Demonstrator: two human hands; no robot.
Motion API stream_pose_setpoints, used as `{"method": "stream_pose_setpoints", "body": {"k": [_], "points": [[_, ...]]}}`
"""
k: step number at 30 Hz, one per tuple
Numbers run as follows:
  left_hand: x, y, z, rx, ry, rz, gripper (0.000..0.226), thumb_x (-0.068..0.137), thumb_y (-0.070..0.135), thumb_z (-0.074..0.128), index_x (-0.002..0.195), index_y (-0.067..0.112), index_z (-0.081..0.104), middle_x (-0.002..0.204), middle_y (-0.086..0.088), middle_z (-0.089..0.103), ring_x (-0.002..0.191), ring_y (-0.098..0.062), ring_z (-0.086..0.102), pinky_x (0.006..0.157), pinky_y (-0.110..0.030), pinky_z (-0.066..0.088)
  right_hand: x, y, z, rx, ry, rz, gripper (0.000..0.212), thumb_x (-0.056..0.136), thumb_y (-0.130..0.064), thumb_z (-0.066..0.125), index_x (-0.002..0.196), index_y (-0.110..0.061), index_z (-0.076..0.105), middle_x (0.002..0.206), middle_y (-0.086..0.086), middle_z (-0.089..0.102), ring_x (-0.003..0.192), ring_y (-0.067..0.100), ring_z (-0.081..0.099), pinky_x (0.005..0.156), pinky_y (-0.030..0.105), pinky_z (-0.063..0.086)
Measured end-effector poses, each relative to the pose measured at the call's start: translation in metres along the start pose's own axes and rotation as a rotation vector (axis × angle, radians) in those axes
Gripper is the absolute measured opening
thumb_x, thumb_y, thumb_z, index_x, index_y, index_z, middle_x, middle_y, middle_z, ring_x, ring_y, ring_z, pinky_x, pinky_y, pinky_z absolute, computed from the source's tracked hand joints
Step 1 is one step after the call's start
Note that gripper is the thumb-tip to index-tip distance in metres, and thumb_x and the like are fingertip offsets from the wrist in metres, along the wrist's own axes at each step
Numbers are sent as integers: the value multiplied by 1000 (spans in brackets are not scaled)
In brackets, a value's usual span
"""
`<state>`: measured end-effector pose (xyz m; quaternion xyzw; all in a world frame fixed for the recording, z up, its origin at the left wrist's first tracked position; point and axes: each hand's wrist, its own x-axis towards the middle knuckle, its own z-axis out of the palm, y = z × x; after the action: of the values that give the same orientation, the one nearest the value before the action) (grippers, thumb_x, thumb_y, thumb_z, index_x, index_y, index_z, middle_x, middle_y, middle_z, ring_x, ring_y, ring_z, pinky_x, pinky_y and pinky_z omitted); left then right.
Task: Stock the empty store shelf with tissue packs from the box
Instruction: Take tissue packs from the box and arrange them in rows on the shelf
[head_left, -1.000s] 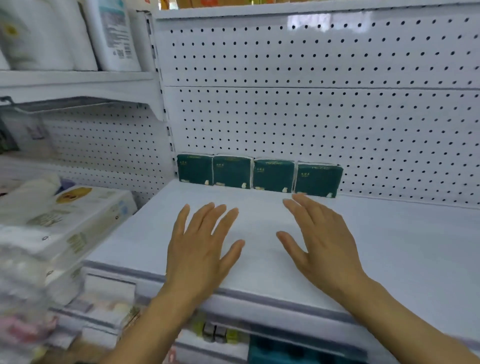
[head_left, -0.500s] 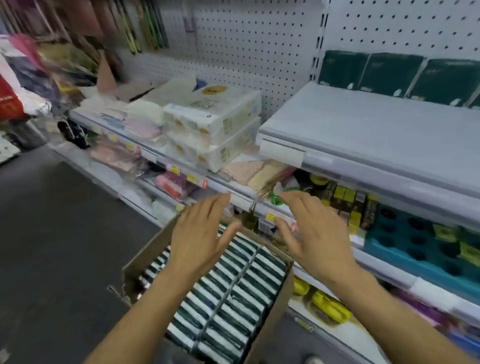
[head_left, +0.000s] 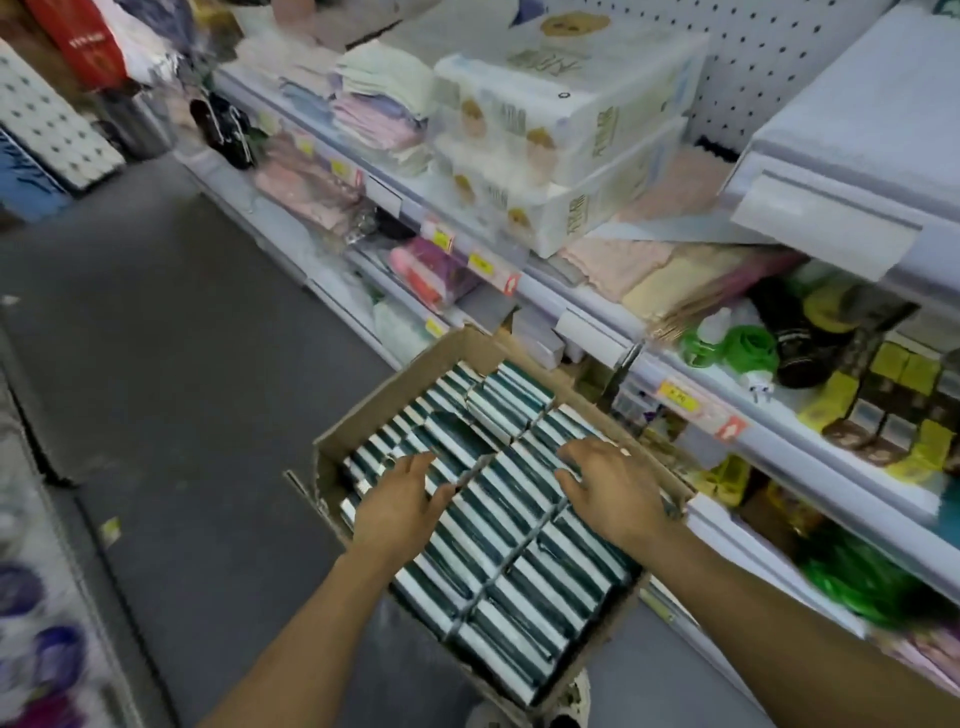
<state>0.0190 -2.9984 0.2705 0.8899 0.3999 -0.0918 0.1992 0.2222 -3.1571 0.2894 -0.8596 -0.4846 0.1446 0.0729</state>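
An open cardboard box (head_left: 363, 410) sits low in front of me, packed with rows of dark green and white tissue packs (head_left: 519, 561) standing on edge. My left hand (head_left: 400, 504) is spread, palm down, over the packs on the box's left side. My right hand (head_left: 608, 488) is spread over the packs on the right side, fingers apart. Neither hand holds a pack. The white store shelf (head_left: 852, 156) shows at the upper right, only its front corner in view.
White bulk tissue bundles (head_left: 550, 140) are stacked on the neighbouring shelf to the left. Folded cloths, bottles and small boxed goods fill the lower shelves (head_left: 691, 405) to the right of the box. Grey aisle floor (head_left: 156, 364) lies to the left.
My view swung down from the shelf with its green packs to the box. Both hands dropped from the shelf surface to just above the packs in the box.
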Motion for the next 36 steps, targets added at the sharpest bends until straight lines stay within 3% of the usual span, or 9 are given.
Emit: {"method": "stream_pose_setpoints", "body": {"k": [6,9,14,18,20,25,29,34,36], "points": [[77,-11,26,-111,46,-101,51,101,47,42,144,20,42,143,-4,45,127,-23,45,96,-39,44,80,2,41,-47,-36,-40,25,100,-37,43,110,-23,61,112,-2,60,101,18,59,66,28,41],[118,-13,33,-47,68,-199,54,100,50,39,144,19,42,144,-5,43,133,-25,37,106,-44,33,120,-1,62,-87,-43,-66,31,99,-40,44,115,-20,61,117,2,57,106,21,55,78,31,47],[169,-24,47,148,-119,-376,79,93,72,25,142,13,46,152,-10,36,140,-30,30,112,-50,25,162,-9,92,-236,-113,-70,49,95,-52,44,125,-15,56,125,8,52,114,24,50,84,36,44],[187,-29,57,143,-255,-465,84,82,85,31,114,15,67,150,-11,42,141,-32,28,112,-51,23,171,-11,107,-352,-154,-46,63,90,-61,49,129,-13,52,129,11,48,117,26,47,88,39,41],[190,-27,57,38,-231,-472,71,80,82,44,103,18,67,142,-10,50,137,-32,35,109,-50,27,171,-12,111,-342,-129,-27,58,89,-57,53,127,-14,54,127,10,48,115,25,48,85,38,41],[179,-11,44,-14,-75,-324,42,85,54,65,110,21,65,120,-5,60,123,-28,46,104,-43,33,167,-12,99,-124,-59,47,44,88,-47,57,118,-15,59,119,8,51,106,24,52,68,32,37],[166,-4,27,-264,-22,-364,24,81,38,71,78,20,55,83,-2,63,92,-25,61,90,-38,45,150,-9,76,238,-28,210,45,85,-45,61,115,-12,59,116,7,55,102,28,57,68,32,41],[129,10,0,-733,140,-391,34,89,16,67,115,17,43,89,-2,58,73,-26,62,66,-40,57,109,1,38,686,60,305,26,79,-46,65,92,-24,59,75,-1,69,69,23,66,68,42,56],[111,19,-17,-964,139,-377,46,95,8,58,132,29,41,95,-1,57,75,-28,66,55,-35,58,89,3,22,694,88,262,25,80,-46,66,97,-33,53,78,-2,70,64,18,67,65,43,57]]}}
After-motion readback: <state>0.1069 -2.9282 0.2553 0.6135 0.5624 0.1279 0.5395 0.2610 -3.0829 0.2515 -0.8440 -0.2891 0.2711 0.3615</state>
